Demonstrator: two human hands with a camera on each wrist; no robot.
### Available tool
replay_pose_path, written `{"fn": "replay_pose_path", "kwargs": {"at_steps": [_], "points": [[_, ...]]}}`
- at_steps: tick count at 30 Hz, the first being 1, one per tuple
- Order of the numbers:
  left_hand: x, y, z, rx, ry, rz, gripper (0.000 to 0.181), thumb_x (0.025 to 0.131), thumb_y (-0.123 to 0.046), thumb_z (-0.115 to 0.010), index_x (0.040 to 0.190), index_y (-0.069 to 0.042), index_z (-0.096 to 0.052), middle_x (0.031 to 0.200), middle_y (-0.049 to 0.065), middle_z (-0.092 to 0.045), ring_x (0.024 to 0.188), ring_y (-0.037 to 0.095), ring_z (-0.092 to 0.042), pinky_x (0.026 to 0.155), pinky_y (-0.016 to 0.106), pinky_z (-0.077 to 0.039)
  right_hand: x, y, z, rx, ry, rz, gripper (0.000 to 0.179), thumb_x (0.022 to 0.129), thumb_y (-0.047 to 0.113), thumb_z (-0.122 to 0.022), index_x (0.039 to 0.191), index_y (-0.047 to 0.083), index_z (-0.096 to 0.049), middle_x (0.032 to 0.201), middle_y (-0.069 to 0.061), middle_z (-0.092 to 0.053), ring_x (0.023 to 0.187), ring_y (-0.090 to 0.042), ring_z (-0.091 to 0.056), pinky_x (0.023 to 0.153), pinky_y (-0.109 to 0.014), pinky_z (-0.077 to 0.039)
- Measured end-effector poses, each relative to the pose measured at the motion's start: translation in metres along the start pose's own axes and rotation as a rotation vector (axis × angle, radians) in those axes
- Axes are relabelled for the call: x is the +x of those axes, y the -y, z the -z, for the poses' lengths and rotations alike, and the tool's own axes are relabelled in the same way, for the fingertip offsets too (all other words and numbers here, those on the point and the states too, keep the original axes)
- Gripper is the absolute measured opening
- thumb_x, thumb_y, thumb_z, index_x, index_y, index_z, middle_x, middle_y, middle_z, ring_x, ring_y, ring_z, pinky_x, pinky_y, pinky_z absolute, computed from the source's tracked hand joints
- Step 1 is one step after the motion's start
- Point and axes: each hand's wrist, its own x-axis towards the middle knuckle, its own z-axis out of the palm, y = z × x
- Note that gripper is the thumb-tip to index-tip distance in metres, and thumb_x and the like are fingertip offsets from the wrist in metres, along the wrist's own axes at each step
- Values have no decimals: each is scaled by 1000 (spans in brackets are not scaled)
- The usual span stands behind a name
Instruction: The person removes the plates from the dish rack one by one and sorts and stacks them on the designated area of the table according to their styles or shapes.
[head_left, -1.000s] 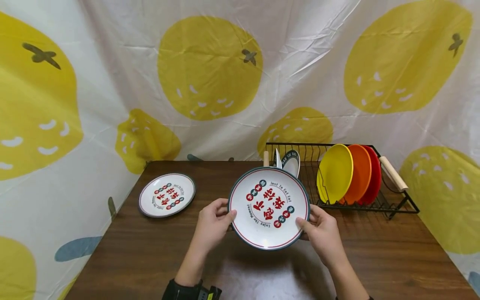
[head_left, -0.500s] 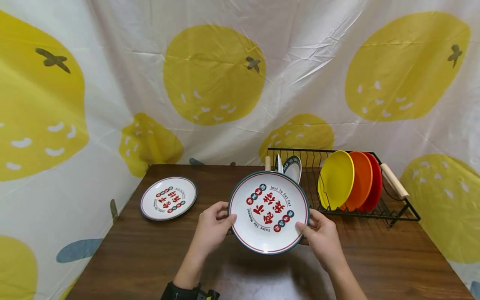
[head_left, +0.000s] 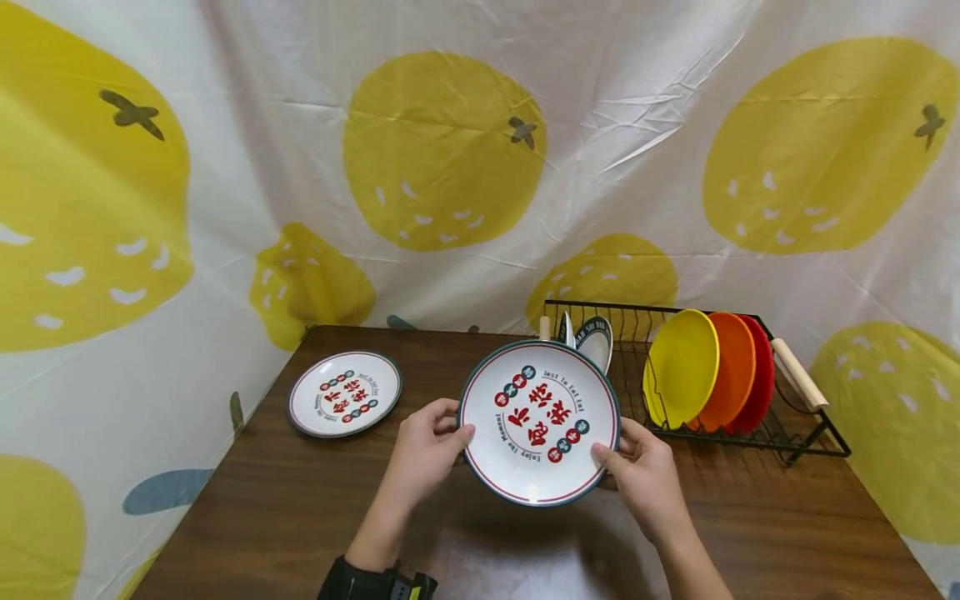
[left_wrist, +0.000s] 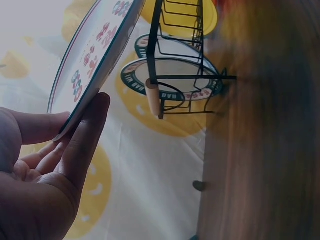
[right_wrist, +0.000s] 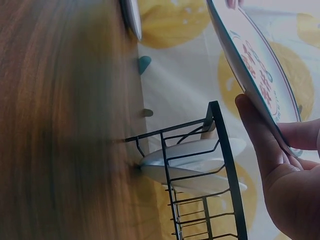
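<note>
Between both hands a white plate [head_left: 537,475] with a dark green rim and red lettering is held up above the table, its printed face tilted toward me. My left hand [head_left: 425,450] pinches its left edge, thumb on the face and fingers behind. On the opposite edge my right hand [head_left: 647,475] grips it the same way. In the left wrist view, the left hand [left_wrist: 50,175] has its thumb and fingers on either side of the plate's rim [left_wrist: 85,65]. The right wrist view has the right hand [right_wrist: 285,170] under the plate edge [right_wrist: 260,85].
A matching white plate [head_left: 345,429] lies on the wooden table [head_left: 300,517] at the left. Behind the held plate, a black wire dish rack [head_left: 810,442] bears yellow [head_left: 682,367], orange [head_left: 731,367] and red plates [head_left: 763,375], plus white plates [head_left: 596,340] at its left end.
Both hands keep their grip and the plate stays nearly in place before me. The table, rack and backdrop sit slightly lower and further right in the head view.
</note>
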Motion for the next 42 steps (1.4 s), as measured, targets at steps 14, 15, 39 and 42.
{"fn": "replay_pose_path", "kwargs": {"at_steps": [14,15,39,42], "points": [[3,-4,-5,13,24,11,22,100,-1,-69,122,3,-69,107,20,-80,98,27,-81,78,34,-69,0,-4,6,-6,-14,-11,44,101,-6,-65,143,-7,-55,120,-29,-75,79,-11,-77,69,-32,-68],[3,-4,-5,8,22,10,22,100,-1,-69,122,3,-69,107,21,-80,98,27,-81,78,34,-69,1,-3,6,-3,-11,-4,44,101,-6,-65,144,-7,-55,120,-30,-75,80,-11,-77,69,-32,-68],[6,-9,-16,49,1,17,24,99,-2,-71,122,4,-69,108,23,-80,99,29,-81,75,31,-68,2,3,16,4,-8,42,40,100,-7,-65,139,-8,-59,120,-34,-74,80,-13,-77,70,-30,-68],[3,-9,-19,47,4,11,23,99,-2,-71,121,5,-69,107,24,-80,92,26,-81,70,31,-68,-1,0,18,7,-17,32,40,99,-8,-65,138,-8,-59,117,-33,-75,79,-14,-77,68,-32,-68]]}}
